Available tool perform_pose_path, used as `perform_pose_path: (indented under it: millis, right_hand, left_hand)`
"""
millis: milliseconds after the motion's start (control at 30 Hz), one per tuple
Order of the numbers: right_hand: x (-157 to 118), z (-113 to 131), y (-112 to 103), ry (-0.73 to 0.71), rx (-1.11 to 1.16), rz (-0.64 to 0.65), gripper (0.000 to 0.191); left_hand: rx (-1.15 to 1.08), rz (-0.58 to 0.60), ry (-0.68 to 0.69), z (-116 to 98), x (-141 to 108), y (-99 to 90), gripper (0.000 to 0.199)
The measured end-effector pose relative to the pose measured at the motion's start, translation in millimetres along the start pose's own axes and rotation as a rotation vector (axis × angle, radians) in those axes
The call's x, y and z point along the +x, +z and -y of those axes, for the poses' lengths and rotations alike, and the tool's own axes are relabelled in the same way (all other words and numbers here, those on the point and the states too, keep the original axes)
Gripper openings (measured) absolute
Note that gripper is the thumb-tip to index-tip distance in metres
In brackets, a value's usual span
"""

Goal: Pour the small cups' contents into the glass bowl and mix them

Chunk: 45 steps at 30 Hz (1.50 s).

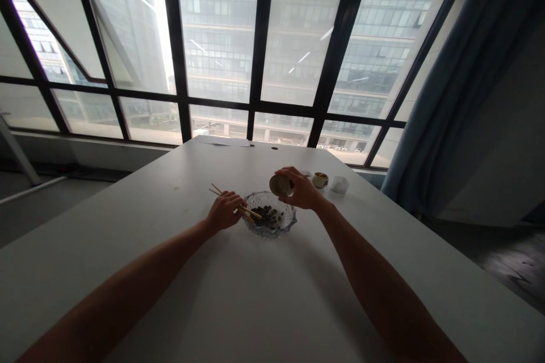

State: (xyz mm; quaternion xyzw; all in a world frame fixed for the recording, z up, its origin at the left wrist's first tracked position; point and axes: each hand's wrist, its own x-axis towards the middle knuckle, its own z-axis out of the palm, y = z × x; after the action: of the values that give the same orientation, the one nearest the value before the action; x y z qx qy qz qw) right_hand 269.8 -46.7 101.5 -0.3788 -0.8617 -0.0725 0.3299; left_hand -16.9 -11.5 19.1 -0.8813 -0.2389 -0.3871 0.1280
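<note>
A clear, scalloped glass bowl point(272, 232) stands on the white table, with many small dark pieces point(267, 215) lying in it. My left hand point(225, 210) is closed around a pair of wooden chopsticks point(251, 212) at the bowl's left side; their tips reach over the bowl. Above the bowl's right rim, my right hand point(300, 188) grips a small cup point(280, 185), tilted on its side so that its mouth faces me. The inside of the cup looks brownish, and I cannot make out anything in it.
Beyond my right hand stand a small patterned cup point(320, 180) with brownish contents and a clear container point(339, 184). Another small item is partly hidden behind the hand. Paper sheets point(223, 141) lie at the table's far end, before large windows. A blue curtain point(443, 85) hangs at right.
</note>
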Motion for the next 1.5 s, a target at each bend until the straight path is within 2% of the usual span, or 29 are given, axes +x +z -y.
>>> perform_pose_path:
  millis: [167, 333, 433, 567, 700, 800, 1000, 1100, 1200, 1400, 1500]
  right_hand:
    - [-13.4, -29.9, -7.0, 0.172, 0.157, -0.204, 0.069]
    - [-22.9, -49.2, -7.3, 0.341, 0.316, -0.272, 0.080]
    - [-29.2, -60.4, -9.1, 0.544, 0.249, -0.314, 0.072]
    - [-51.5, -80.6, -10.7, 0.883, 0.010, -0.281, 0.057]
    - [-80.6, -98.1, -9.5, 1.066, -0.076, -0.247, 0.061]
    - [-93.9, -105.2, -7.7, 1.134, -0.100, -0.215, 0.060]
    - [-100.7, -111.2, -5.5, 1.149, -0.135, -0.126, 0.063]
    - [-94.1, -115.0, -6.7, 1.163, -0.182, -0.061, 0.072]
    - [-72.0, -121.1, -4.0, 1.148, -0.281, -0.022, 0.083]
    - [-3.7, -143.1, 23.5, 1.111, -0.440, 0.102, 0.069]
    - [17.1, -154.4, 37.4, 1.098, -0.475, 0.139, 0.063]
  left_hand:
    - [-0.008, -0.015, 0.008, 1.2, -0.2, 1.1, 0.021]
    - [-0.016, -0.022, 0.012, 2.3, -1.3, 1.9, 0.020]
    - [-0.017, -0.014, 0.011, 2.1, -1.8, 1.5, 0.021]
    - [-0.028, -0.005, -0.003, 1.1, -1.9, -0.2, 0.024]
    - [-0.051, 0.006, 0.002, 0.2, -1.7, -2.7, 0.022]
    - [-0.058, 0.016, 0.001, -0.4, -1.0, -3.9, 0.021]
    - [-0.096, 0.001, -0.015, -1.7, -1.0, -3.2, 0.020]
    - [-0.128, -0.003, -0.024, -2.5, -1.3, -3.0, 0.019]
    - [-0.129, 0.007, -0.026, -3.2, -1.1, -2.5, 0.018]
    - [-0.111, -0.027, -0.036, -4.9, -0.8, -0.4, 0.022]
    - [-0.115, -0.046, -0.032, -5.6, -1.4, 0.7, 0.023]
